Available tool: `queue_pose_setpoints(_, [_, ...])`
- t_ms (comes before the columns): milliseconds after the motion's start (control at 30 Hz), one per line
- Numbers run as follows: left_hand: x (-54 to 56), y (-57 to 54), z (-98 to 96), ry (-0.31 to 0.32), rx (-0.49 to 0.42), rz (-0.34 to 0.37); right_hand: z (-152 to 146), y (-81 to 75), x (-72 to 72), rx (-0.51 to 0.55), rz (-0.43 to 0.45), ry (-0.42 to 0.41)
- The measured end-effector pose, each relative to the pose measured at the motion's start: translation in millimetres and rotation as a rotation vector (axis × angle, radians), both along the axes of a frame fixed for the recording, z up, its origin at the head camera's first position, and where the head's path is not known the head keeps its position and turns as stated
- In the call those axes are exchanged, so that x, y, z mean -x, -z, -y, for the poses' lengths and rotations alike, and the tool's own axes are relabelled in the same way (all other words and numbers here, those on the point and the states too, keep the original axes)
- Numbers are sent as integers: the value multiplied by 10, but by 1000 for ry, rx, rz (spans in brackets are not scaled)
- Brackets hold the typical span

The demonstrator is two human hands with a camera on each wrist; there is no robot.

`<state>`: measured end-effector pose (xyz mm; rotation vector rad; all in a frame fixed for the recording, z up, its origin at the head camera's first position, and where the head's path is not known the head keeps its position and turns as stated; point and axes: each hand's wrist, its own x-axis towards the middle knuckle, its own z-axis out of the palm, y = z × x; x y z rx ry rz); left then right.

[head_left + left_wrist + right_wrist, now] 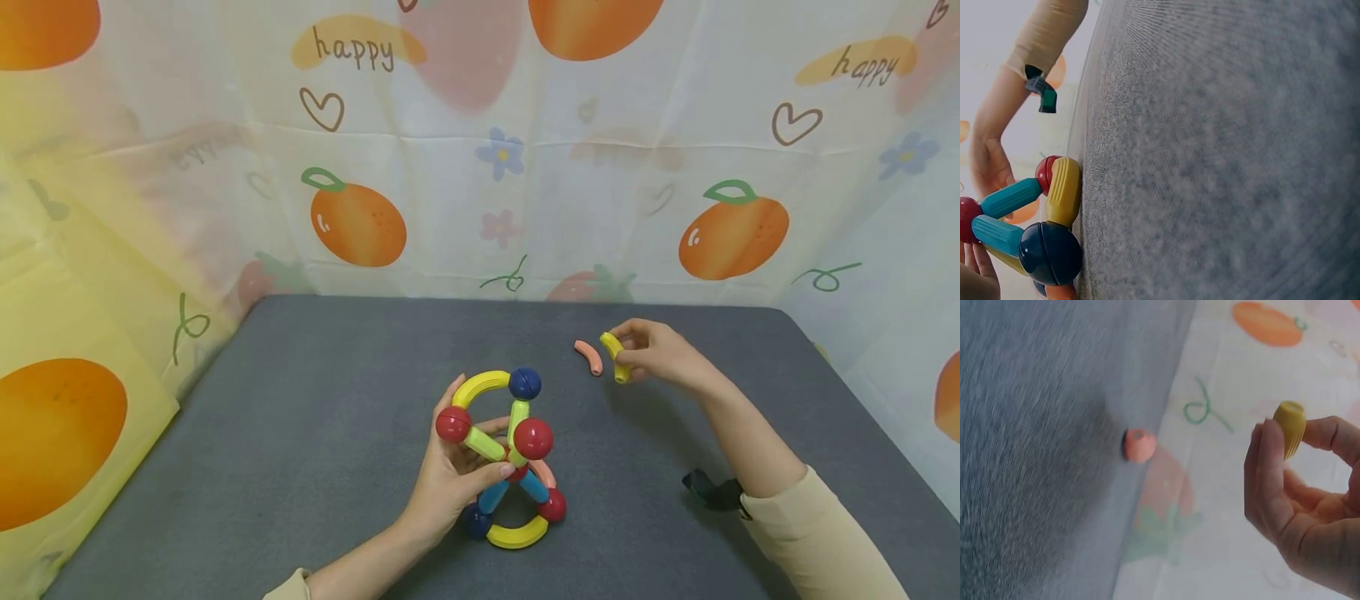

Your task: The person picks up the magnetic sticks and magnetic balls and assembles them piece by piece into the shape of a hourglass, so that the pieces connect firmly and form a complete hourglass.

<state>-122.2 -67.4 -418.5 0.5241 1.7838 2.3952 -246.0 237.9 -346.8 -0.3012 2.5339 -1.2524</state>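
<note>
My left hand (442, 487) grips the middle of a magnetic stick-and-ball structure (484, 444), its thumb by the central red ball. Lime straight sticks and a yellow curved stick (480, 385) form the upper part, with red balls and a dark blue ball (525, 383). Below, blue sticks lead to a lower ring with another yellow curved stick (1063, 190) and a dark blue ball (1050, 253). My right hand (663, 354) pinches a loose yellow curved stick (1290, 428) between thumb and fingers, above the table. Just left of it, a pink curved stick (589, 358) lies on the table.
The dark grey table (337, 400) reaches back to a hanging cloth (442, 167) printed with fruit. A dark strap-like piece (712, 492) sits at the right wrist, by the beige sleeve.
</note>
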Motion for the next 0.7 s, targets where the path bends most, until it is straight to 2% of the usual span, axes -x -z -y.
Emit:
queue_pose_setpoints(133, [1, 2, -3, 0, -2, -5, 63, -60, -96, 81, 24, -56])
queue_pose_setpoints(400, [6, 7, -5, -2, 3, -13, 200, -123, -288, 245, 141, -190])
queue_pose_setpoints(500, [9, 10, -4, -3, 4, -17, 254, -138, -375, 280, 179, -244])
queue_pose_setpoints(700, [11, 7, 0, -2, 9, -16, 348, -169, -490, 298, 230, -300])
